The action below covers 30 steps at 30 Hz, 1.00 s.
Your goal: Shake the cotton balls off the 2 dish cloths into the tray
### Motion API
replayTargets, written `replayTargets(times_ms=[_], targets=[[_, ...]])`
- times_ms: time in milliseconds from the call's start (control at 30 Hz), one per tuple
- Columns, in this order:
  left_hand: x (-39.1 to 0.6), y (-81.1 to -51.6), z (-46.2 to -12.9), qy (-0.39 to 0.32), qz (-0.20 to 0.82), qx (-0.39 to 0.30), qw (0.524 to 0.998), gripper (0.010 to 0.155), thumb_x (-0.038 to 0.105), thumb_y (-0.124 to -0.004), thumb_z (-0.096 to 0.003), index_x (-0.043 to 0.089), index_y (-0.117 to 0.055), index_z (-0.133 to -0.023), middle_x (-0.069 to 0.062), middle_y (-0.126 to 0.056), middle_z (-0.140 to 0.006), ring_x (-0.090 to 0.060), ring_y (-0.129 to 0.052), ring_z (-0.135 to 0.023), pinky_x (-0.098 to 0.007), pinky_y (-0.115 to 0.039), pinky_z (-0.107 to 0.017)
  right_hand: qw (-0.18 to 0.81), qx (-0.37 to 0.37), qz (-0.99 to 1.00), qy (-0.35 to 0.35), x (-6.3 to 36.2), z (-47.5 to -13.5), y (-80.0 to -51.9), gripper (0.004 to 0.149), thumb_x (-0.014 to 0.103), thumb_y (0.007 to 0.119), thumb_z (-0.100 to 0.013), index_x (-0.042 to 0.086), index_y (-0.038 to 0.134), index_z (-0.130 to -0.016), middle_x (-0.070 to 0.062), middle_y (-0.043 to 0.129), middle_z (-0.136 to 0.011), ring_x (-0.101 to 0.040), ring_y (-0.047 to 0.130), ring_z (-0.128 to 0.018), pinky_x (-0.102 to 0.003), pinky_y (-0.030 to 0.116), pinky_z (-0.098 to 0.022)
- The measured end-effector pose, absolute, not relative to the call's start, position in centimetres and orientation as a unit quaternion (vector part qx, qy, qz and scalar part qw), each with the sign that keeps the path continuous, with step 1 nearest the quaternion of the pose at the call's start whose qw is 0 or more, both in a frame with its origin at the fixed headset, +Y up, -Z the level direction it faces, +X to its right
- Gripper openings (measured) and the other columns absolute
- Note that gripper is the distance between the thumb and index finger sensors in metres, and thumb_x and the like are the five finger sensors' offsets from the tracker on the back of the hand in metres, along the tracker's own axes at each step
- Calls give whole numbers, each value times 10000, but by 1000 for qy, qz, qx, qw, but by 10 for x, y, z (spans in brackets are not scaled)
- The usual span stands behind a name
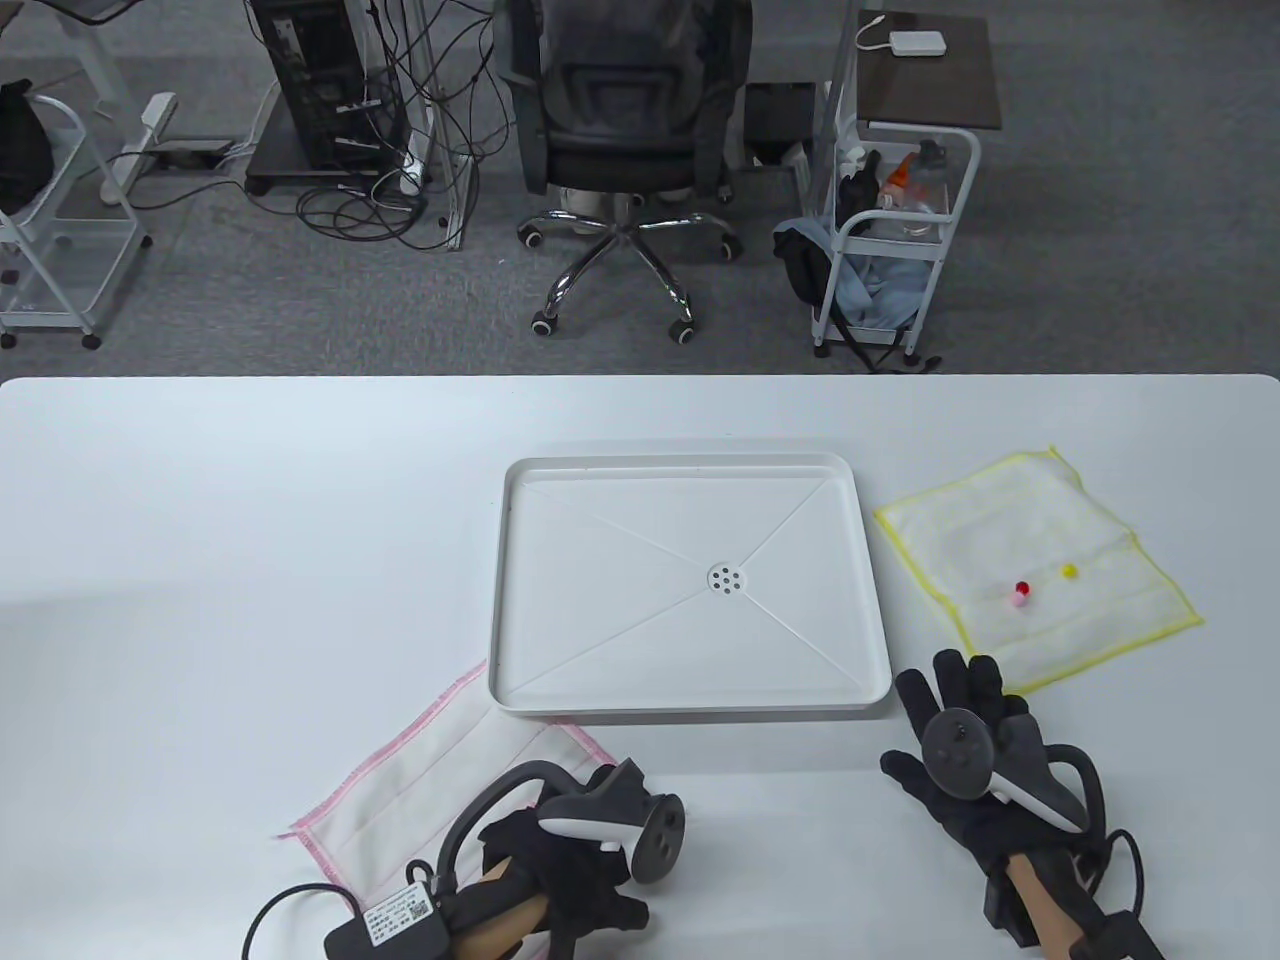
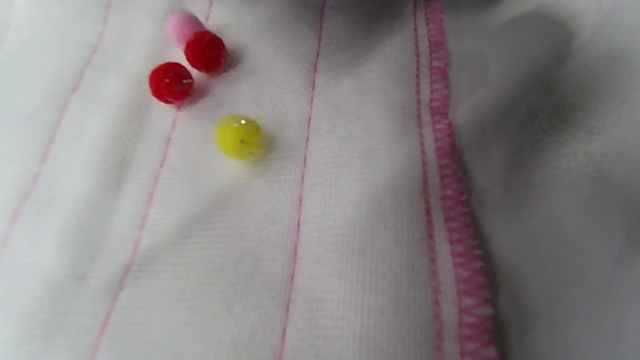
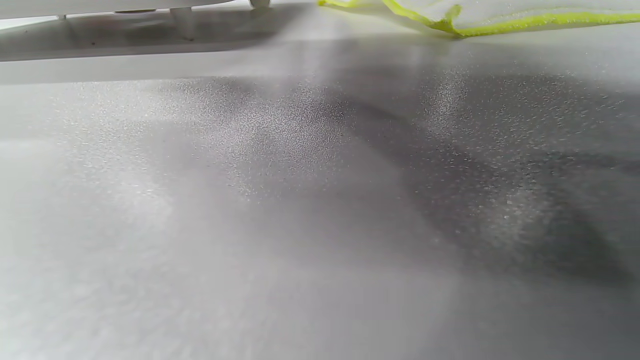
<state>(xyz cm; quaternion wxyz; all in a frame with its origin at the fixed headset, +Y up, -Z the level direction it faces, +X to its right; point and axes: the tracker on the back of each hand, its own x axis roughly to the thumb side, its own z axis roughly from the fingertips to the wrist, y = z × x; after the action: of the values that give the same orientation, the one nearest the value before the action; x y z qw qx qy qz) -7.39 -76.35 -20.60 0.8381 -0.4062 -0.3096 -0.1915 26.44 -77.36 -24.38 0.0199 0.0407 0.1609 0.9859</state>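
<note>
Two dish cloths, one tray, both cloths not yet emptied by the look of it. The tray (image 1: 688,585) sits mid-desk with nothing in it, drain hole near its centre.

Pink-edged cloth (image 1: 440,780) lies at the tray's near-left corner, its far edge tucked just under or against the tray rim; can't tell which. The left hand (image 1: 570,870) is on top of its near-right part, fingers curled downward, but whether they actually pinch the fabric is hidden under the tracker, so grip state can't be told. The left wrist view shows four balls on this cloth: two red (image 2: 171,82), one pink (image 2: 180,26), one yellow (image 2: 239,137), the pink touching a red one.

Yellow-edged cloth (image 1: 1040,565) lies flat just right of the tray, long axis running diagonally, near-left to far-right. Three balls on it: red (image 1: 1022,587) touching pink (image 1: 1019,600), yellow (image 1: 1069,571) a little apart. The right hand (image 1: 965,740) is flat with fingers spread, holding nothing, fingertips at or just beside the cloth's near corner; the cloth lies ahead and to the right of it.

Key relation: each hand is nearer its own cloth, tray between them. Judging from this, the left cloth goes first: lift it and carry it up and right over the tray. Desk (image 1: 250,550) is white.
</note>
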Motion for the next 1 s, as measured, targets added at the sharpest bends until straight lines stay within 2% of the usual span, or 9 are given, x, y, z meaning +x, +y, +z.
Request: replayTargets(times_ms=[1000], targets=[[-33,-768,-216,-305,-198,-416,833,815,717,-457,-503,331,-23,-1074,23,68,-1137,-308,35,-1045,-605,-254,-803,31,30,986,159,268,-244,-772,749,614,487,-497,369,15,-1025,21,-202,-1045,-276,-220,-921,-573,96,-746]])
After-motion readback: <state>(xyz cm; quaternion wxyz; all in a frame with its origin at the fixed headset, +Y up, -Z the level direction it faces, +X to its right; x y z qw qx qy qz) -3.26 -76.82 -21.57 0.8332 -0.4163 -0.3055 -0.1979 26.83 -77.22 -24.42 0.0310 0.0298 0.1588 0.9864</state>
